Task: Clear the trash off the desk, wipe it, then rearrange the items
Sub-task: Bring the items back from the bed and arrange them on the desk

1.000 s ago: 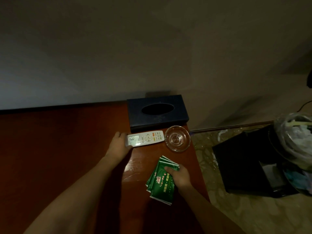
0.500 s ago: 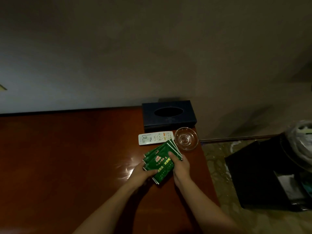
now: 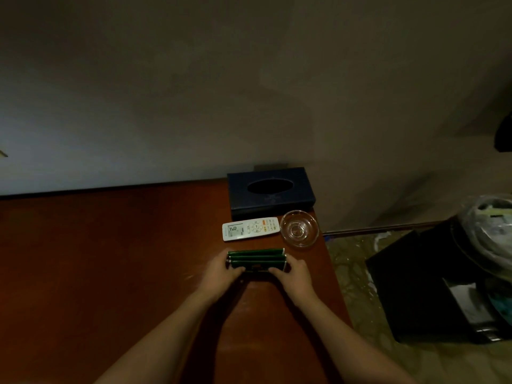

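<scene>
We now have both hands on the stack of flat green sachets (image 3: 256, 259): our left hand (image 3: 221, 268) grips its left end and our right hand (image 3: 294, 273) grips its right end, fingers curled round the edges. A second ago the sachets lay fanned under the right hand alone while the left touched the white remote control (image 3: 250, 228); now they are squared up on edge on the reddish-brown wooden counter (image 3: 110, 259), just in front of the remote. The dark blue tissue box (image 3: 271, 191) and clear glass ashtray (image 3: 299, 228) sit behind. We judge the rearranging step nearly finished.
</scene>
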Demonstrator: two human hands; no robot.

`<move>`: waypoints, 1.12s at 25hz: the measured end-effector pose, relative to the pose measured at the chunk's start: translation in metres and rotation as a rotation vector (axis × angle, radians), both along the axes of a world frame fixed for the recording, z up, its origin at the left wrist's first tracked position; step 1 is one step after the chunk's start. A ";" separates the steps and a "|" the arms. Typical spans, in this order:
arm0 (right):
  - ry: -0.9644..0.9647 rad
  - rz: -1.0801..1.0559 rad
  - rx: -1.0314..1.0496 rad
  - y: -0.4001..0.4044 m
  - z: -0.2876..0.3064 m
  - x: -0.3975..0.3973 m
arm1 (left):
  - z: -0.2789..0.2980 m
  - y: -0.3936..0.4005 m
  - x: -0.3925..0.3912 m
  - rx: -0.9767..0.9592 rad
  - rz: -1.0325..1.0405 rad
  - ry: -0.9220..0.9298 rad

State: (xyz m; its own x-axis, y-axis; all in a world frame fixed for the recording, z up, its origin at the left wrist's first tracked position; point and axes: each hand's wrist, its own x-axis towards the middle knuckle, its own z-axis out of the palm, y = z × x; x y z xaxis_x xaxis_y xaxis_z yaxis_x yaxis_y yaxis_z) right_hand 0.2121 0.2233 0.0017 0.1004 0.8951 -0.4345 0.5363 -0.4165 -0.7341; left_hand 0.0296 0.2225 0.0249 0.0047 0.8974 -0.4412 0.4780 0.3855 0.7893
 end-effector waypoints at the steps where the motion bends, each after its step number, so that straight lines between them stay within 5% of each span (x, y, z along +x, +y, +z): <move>1: -0.050 0.005 -0.002 0.000 -0.002 0.000 | -0.001 0.002 -0.002 0.015 -0.024 0.035; 11: 0.106 0.061 -0.034 0.004 -0.006 -0.011 | -0.027 0.006 -0.013 -0.034 -0.050 0.123; 17: 0.230 0.060 -0.073 0.036 0.014 -0.007 | -0.011 0.036 -0.006 -0.003 0.228 -0.189; 22: 0.241 -0.033 0.012 0.116 0.052 0.009 | 0.015 0.120 0.008 0.119 0.241 -0.101; 28: 0.149 -0.021 0.002 0.204 0.052 0.030 | 0.016 0.206 0.026 0.002 0.232 0.027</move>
